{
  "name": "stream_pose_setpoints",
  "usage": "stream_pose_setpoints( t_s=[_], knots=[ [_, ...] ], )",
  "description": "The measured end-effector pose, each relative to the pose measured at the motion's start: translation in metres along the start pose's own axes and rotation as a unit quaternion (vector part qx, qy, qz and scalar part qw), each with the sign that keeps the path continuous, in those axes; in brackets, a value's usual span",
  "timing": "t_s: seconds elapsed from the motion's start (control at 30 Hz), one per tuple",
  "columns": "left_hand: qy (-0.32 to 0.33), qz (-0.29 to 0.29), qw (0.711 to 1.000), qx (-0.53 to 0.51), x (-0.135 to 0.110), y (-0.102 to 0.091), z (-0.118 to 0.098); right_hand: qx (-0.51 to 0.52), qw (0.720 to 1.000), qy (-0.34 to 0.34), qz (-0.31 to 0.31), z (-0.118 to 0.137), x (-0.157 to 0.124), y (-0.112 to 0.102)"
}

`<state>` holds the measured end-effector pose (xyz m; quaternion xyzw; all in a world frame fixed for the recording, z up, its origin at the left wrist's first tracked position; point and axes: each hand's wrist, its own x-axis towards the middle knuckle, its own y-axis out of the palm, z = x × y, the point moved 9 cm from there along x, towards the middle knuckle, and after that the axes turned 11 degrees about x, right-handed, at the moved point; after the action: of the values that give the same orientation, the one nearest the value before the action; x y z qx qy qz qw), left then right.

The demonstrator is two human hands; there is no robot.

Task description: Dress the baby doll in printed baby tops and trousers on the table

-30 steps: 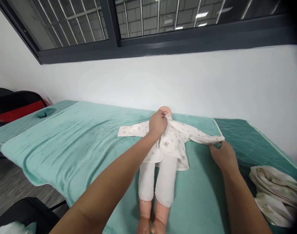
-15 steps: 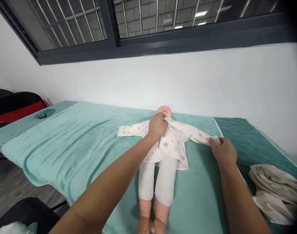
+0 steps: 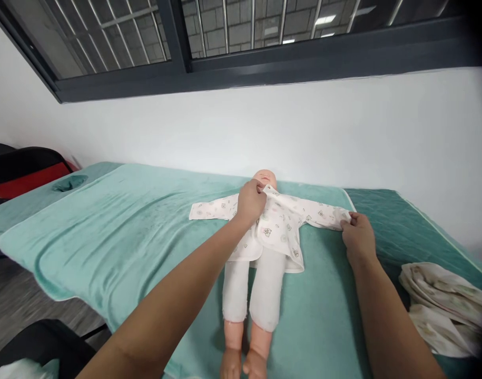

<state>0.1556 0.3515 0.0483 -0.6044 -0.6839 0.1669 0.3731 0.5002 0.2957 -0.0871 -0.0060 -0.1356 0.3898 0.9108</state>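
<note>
A baby doll (image 3: 265, 178) lies on its back, head toward the wall, its bare feet toward me. It wears a white baby shirt (image 3: 278, 223) with small printed figures, the sleeves spread out to both sides. White cloth covers the body and thighs below the shirt. My left hand (image 3: 252, 201) is closed on the shirt at the neckline, just under the doll's chin. With my right hand (image 3: 358, 234) I pinch the cuff of the right-hand sleeve. The other sleeve (image 3: 211, 209) lies flat on the cover, untouched. No doll hands show at the cuffs.
A light green cover (image 3: 94, 226) lies over the bed, with a darker green one (image 3: 383, 210) to the right. A crumpled printed cloth (image 3: 442, 300) lies at the lower right. Black chairs (image 3: 31, 163) stand at the left, below a barred window (image 3: 225, 31).
My right hand has moved slightly left and up, with the sleeve end now smoother at the cuff. My left hand stays at the neckline. The view has shifted a little.
</note>
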Motion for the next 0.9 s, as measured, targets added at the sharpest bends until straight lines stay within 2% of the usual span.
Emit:
stream_pose_setpoints(
  t_s=[0.07,0.13,0.23,0.3,0.33,0.4,0.47,0.53,0.6,0.67,0.73,0.83,0.9],
  knots=[
    [0.028,-0.001,1.0,0.009,-0.006,-0.003,-0.005,-0.039,0.999,0.008,-0.003,0.0,0.0,-0.003],
    [0.055,-0.007,0.998,-0.004,-0.017,-0.01,-0.006,-0.092,0.995,-0.019,-0.023,0.012,-0.004,-0.009],
    [0.081,-0.047,0.995,-0.045,-0.041,-0.03,0.007,-0.138,0.981,-0.119,-0.06,0.052,-0.026,-0.015],
    [0.068,-0.073,0.994,-0.055,-0.062,-0.043,0.03,-0.103,0.975,-0.191,-0.053,0.081,-0.054,-0.008],
    [0.053,-0.08,0.994,-0.05,-0.073,-0.048,0.045,-0.068,0.973,-0.221,-0.03,0.094,-0.07,-0.001],
    [0.028,-0.069,0.997,-0.036,-0.097,-0.054,0.076,0.021,0.97,-0.229,0.074,0.108,-0.101,0.024],
    [0.011,-0.018,0.999,-0.034,-0.12,-0.052,0.103,0.062,0.954,-0.221,0.193,0.115,-0.134,0.05],
    [0.022,0.029,0.999,-0.025,-0.141,-0.052,0.119,0.066,0.933,-0.218,0.278,0.117,-0.162,0.065],
    [0.045,0.054,0.998,-0.006,-0.156,-0.054,0.123,0.053,0.922,-0.218,0.314,0.115,-0.181,0.067],
    [0.068,0.066,0.995,0.036,-0.165,-0.056,0.12,0.032,0.929,-0.209,0.303,0.11,-0.189,0.06],
    [0.084,0.068,0.989,0.097,-0.167,-0.055,0.114,-0.002,0.948,-0.188,0.257,0.104,-0.19,0.05],
    [0.101,0.05,0.978,0.176,-0.163,-0.051,0.104,-0.087,0.966,-0.152,0.19,0.095,-0.189,0.042],
    [0.116,0.037,0.971,0.207,-0.158,-0.047,0.096,-0.14,0.967,-0.126,0.172,0.09,-0.188,0.043]
  ],
)
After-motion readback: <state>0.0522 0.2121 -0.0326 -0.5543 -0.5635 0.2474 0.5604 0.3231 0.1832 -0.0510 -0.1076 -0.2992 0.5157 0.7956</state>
